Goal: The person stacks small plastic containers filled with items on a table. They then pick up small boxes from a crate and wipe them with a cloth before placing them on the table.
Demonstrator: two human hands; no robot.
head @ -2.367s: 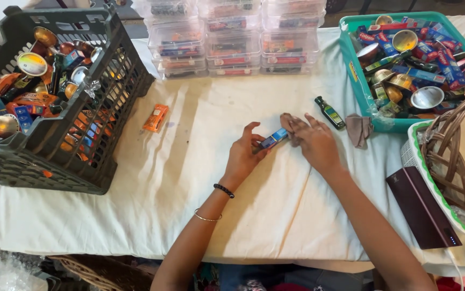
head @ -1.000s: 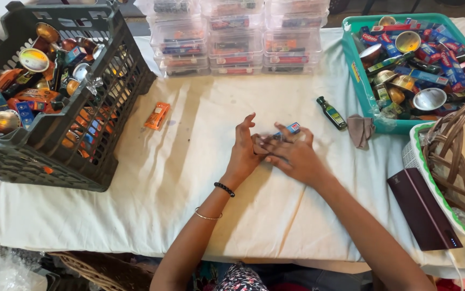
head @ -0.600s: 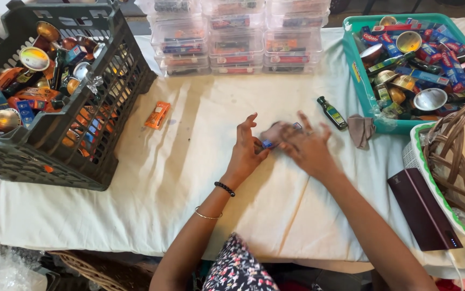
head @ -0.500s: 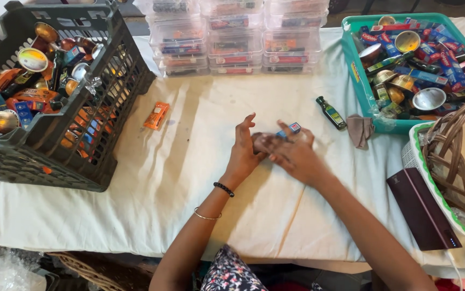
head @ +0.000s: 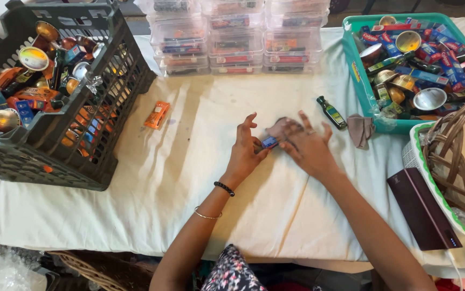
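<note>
Two bare hands meet at the middle of a desk (head: 135, 215) covered in a pale cloth. The left hand (head: 245, 152) has its fingers half curled, pinching one end of a small blue packet (head: 270, 142) between thumb and forefinger. The right hand (head: 308, 144) lies spread over a crumpled grey-brown cloth (head: 280, 128), fingers splayed and blurred, touching the packet's other end; whether it grips anything cannot be told. The packet sits just above the desk between both hands. Relative to the packet: a small dark bottle (head: 332, 112) lies near, to the upper right; a second folded cloth (head: 360, 130) lies beyond it, against a teal bin (head: 357, 81) full of tins and packets. An orange sachet (head: 157, 114) lies to the upper left, beside a dark crate (head: 97, 134) of mixed goods. Stacked clear boxes (head: 235, 40) stand beyond. A wicker basket (head: 459, 161) and a dark slab (head: 424, 207) sit far right.
</note>
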